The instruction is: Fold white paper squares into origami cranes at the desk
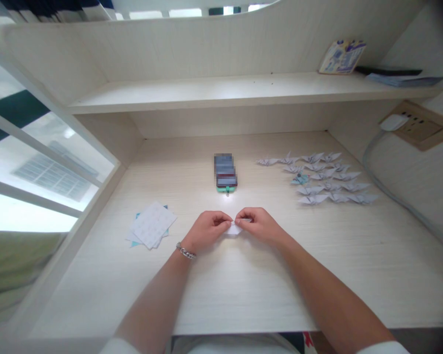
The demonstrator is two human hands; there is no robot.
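Note:
A small folded piece of white paper (233, 229) is held between both hands, just above the desk. My left hand (211, 227), with a chain bracelet (185, 251) at the wrist, pinches its left side. On the other side my right hand (260, 224) pinches the paper between thumb and fingers; the fingers partly cover it. Several folded paper cranes (328, 186) stand in rows at the right, mostly white with one blue. To the left lies a loose stack of square paper sheets (153, 223), white on top with blue edges showing below.
A phone (225, 170) lies beyond my hands, its screen blurred. Above the desk (243, 285) runs a shelf (206, 93) with a small packet (342, 56) and a flat stack (404, 78). At the right wall a cable (386, 191) hangs from a socket (423, 125).

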